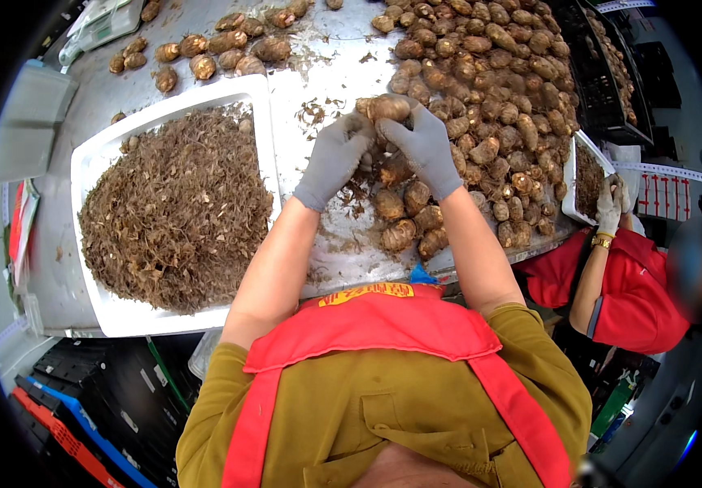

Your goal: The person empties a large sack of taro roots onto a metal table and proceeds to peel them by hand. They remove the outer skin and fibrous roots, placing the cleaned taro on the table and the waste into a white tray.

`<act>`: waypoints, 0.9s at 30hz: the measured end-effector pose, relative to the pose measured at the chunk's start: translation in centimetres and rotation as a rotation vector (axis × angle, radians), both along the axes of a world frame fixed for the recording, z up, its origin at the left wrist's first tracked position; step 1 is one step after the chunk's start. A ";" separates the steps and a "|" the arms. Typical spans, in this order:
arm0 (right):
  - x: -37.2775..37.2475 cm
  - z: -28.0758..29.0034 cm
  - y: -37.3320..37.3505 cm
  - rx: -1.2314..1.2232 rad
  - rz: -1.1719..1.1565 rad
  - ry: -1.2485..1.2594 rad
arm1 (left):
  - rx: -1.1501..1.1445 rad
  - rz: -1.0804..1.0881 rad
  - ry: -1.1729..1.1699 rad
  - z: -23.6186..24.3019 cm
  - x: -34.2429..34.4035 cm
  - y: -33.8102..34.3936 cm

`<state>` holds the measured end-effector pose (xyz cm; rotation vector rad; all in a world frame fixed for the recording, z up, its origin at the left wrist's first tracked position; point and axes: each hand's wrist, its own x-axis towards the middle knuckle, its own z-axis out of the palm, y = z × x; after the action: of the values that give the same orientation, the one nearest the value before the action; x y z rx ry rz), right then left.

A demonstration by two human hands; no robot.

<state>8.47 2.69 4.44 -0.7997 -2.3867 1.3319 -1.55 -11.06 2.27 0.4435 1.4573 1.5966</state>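
Gripping one brown taro root (389,106) from both sides, both grey-gloved hands meet over the steel table (326,57), top centre. Left hand (336,154) has fingers curled onto the root's left end; right hand (424,145) wraps its right end, fingers closed on it. Root sits just above the table, at the near edge of the big taro pile (489,89) that fills the table's right half. More roots lie right under the hands, a few touching the right wrist. Loose brown peel scraps (314,114) are scattered on the metal just left of the hands.

Left of that: white tray (90,163) heaped with dry brown fibre trimmings (176,207). Small group of roots (204,53) beyond the tray, top left. Pale plastic bin (29,122) at far left, red flat package (21,224) below it near the table's edge. Black, blue and red crates (82,407) stacked under the table, lower left.

Right side: black crate (603,73) holding roots beside the pile. Second person in red (636,293), white-gloved hand (611,207) on a small white tray (570,183) of trimmings. White strip label with red marks (668,183) hangs behind them.

Wearer has a red apron (375,321) with a yellow patch, red printing on it, over an olive shirt.
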 end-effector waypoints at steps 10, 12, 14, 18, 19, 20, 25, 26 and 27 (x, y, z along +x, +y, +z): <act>-4.4 1.8 2.2 0.180 0.146 -0.370 | -0.009 -0.304 0.502 -2.8 0.6 0.5; -6.5 2.9 2.1 -0.055 0.188 -0.316 | -0.006 -0.291 0.480 -2.7 0.6 0.4; -8.4 5.3 0.9 -0.203 0.184 0.160 | -0.009 -0.277 0.488 -3.0 0.3 0.3; -9.1 5.8 3.2 -0.237 0.154 0.384 | -0.084 -0.125 0.527 -2.9 0.7 0.4; -8.7 5.4 4.0 -0.104 0.177 0.143 | -0.067 -0.127 0.527 -3.2 0.7 0.5; -8.2 4.5 4.8 0.030 0.199 -0.099 | -0.051 -0.127 0.526 -3.6 0.8 0.6; -6.8 -1.4 3.8 0.521 0.380 -0.647 | -0.128 -0.191 0.445 -2.0 0.7 0.5; -6.7 -2.0 3.7 0.520 0.385 -0.568 | -0.129 -0.163 0.464 -2.2 0.8 0.4; -6.4 -2.2 4.1 0.289 0.329 -0.481 | -0.129 -0.135 0.483 -2.4 0.7 0.4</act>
<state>2.08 6.74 2.28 -0.7278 -3.1103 0.9310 -0.80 -10.67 -0.09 0.8770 1.8310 1.3318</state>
